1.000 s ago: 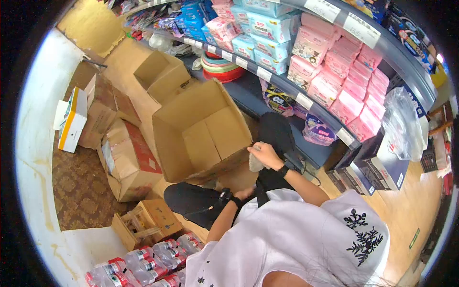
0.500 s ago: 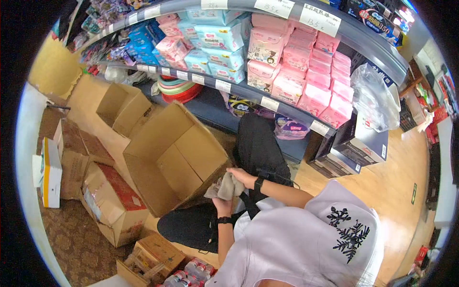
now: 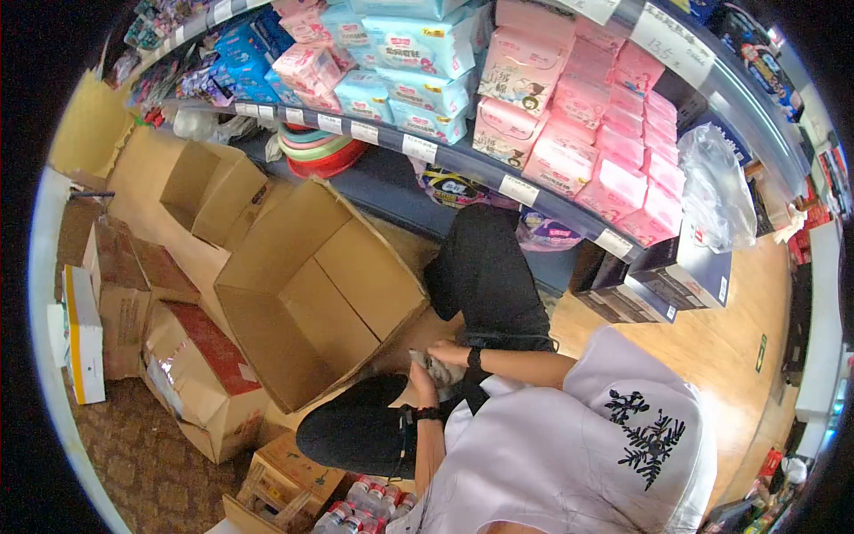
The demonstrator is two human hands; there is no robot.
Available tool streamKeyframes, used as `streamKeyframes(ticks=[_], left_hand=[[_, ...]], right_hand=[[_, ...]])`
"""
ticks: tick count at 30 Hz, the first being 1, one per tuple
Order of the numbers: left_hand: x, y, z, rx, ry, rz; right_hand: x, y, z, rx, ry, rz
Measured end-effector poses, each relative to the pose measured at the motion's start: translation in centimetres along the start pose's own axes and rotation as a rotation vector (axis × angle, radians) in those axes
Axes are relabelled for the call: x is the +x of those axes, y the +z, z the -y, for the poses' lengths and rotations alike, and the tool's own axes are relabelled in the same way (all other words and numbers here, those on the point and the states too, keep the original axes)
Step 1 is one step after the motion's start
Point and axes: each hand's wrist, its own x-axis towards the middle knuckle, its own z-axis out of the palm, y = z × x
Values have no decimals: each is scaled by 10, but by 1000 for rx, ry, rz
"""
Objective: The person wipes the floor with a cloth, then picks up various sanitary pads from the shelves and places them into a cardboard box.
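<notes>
A crumpled grey-beige cloth [image 3: 439, 368] is bunched between my two hands, low between my knees. My left hand [image 3: 422, 384] closes on its near left side, fingers curled. From the other side my right hand [image 3: 452, 353] grips the same cloth, its fingertips partly hidden in the folds. Just beyond them stands a big open cardboard box [image 3: 329, 285], tilted toward me, with bare inner walls and bottom showing. Neither hand touches the box.
Shelves ahead hold pink packs [image 3: 565, 165] and light-blue packs [image 3: 418, 49]. Red and green basins [image 3: 325, 156] sit beneath. More cartons [image 3: 209, 378] stand at left, bottled drinks [image 3: 360, 507] at the bottom, and dark boxes [image 3: 680, 276] at right.
Both hands have drawn the cloth lower and away from the box edge, and it is more tightly bunched. The camera view has shifted slightly, so the shelf appears larger.
</notes>
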Motion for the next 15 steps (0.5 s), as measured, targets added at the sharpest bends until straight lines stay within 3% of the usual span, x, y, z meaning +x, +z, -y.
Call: streamKeyframes(ticks=[3,5,7,8,11,12,13,15], left_hand=[[-1,7,-4,-37,-140,8],[-3,11,-5,11,-74,16],[1,9,5,141,-125,27],[-14,16,-18,311,-95,18],[-3,13,18,12,-106,37],[-33,31,-59,343,-291,-11],[-29,30,-55,316,-323,-44],[-23,22,-29,388,-78,-1]], right_hand=[[-13,-3,16,109,-61,-2],[8,-2,-6,5,65,105],[-6,-6,8,-124,61,77],[-2,-1,5,-22,-34,94],[-7,-4,6,-115,90,185],[-13,-3,19,-215,119,189],[-20,-1,33,-314,149,197],[-12,10,7,-387,51,-70]])
